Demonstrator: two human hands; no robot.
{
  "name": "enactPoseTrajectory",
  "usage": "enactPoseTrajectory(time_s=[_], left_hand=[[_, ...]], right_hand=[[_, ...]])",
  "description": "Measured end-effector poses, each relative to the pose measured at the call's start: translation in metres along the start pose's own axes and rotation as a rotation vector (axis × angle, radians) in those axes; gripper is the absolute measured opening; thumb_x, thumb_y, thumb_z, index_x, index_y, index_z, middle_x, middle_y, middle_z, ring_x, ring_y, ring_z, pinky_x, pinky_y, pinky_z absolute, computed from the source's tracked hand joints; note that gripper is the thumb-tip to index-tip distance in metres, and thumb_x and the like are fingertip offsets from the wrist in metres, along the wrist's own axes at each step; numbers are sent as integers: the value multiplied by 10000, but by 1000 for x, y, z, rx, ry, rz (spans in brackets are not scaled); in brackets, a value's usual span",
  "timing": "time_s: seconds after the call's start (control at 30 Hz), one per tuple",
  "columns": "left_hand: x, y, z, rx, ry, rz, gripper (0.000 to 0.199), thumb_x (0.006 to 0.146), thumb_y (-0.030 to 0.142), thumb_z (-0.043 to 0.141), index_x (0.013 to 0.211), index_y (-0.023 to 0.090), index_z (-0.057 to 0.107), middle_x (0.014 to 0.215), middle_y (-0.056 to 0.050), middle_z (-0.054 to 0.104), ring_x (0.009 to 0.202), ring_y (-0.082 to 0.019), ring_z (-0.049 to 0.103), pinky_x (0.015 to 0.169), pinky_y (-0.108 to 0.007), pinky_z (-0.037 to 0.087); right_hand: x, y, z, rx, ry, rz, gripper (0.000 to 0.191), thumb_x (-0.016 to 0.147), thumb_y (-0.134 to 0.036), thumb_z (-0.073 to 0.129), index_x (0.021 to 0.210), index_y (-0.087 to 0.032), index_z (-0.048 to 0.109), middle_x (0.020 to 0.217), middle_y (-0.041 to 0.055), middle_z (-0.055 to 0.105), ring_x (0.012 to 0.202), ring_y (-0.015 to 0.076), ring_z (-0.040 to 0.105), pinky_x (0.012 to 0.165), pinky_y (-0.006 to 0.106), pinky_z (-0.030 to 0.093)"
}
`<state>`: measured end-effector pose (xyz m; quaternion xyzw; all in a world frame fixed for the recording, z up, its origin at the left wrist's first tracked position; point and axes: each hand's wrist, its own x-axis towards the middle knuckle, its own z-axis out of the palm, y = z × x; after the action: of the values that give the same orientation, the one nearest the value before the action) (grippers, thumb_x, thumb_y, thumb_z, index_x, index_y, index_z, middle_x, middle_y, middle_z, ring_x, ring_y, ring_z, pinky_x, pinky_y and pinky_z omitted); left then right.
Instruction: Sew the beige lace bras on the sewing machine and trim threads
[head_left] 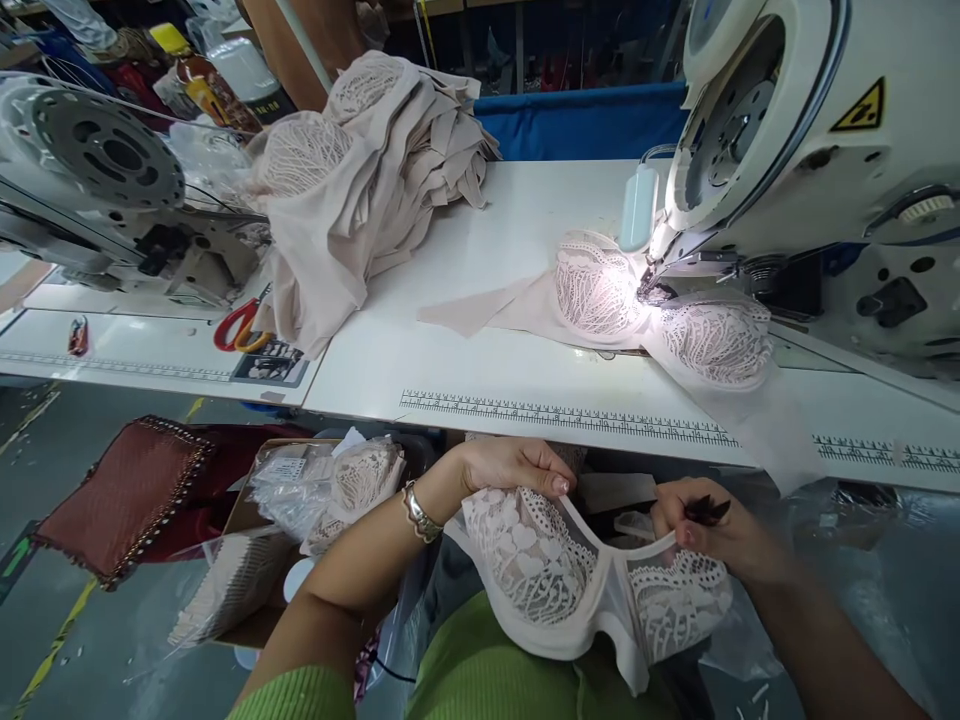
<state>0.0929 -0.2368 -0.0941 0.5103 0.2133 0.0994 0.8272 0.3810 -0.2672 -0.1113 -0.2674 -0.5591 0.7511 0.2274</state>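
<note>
A pale lace bra (529, 570) hangs in front of my green top, below the table edge. My left hand (517, 466) is closed on the upper edge of its left cup. My right hand (712, 525) pinches the upper edge of the other cup. A small black pointed object (706, 510) shows at the right fingers; its kind is unclear. Another lace bra (716, 342) lies under the lit needle area of the sewing machine (795, 130), one wing draped over the table's front edge.
A heap of beige bras (375, 190) covers the table's middle left, with red-orange scissors (244, 325) beside it. A second machine (112, 180) stands at the left. Along the front edge runs a printed ruler (570, 418). Below left are a box of bagged lace pieces (330, 485) and a red cushion (124, 490).
</note>
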Motion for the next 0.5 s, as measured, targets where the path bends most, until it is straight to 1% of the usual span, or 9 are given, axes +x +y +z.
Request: enactPoseTrajectory(time_s=[0.2,0.27,0.4,0.5], left_hand=[[0,6,1,47,-1,-21,683,742,777,688,544,191,399,573,58,288,565,-99,233,547,-284,170],[-1,6,0,55,-12,-13,680,752,776,681,548,191,400,582,59,282,569,-99,228,552,-288,176],[-1,4,-1,50,-30,19,654,789,739,681,557,190,413,593,60,271,573,-100,213,562,-300,177],[0,3,-2,38,-34,39,648,804,723,683,565,185,413,602,60,268,581,-100,215,573,-304,172]], right_hand=[[0,-5,-2,-48,-37,4,493,879,-608,676,644,-210,504,583,32,611,523,143,545,472,262,322],[0,-5,-2,-53,-49,5,495,887,-604,670,640,-208,505,577,23,602,500,123,501,469,258,307],[-1,-3,-4,-44,-72,5,494,902,-597,657,641,-208,500,575,-1,574,452,79,355,448,251,249],[-1,-3,-4,-58,-73,6,505,889,-612,663,636,-212,489,567,-11,543,459,81,356,450,252,249]])
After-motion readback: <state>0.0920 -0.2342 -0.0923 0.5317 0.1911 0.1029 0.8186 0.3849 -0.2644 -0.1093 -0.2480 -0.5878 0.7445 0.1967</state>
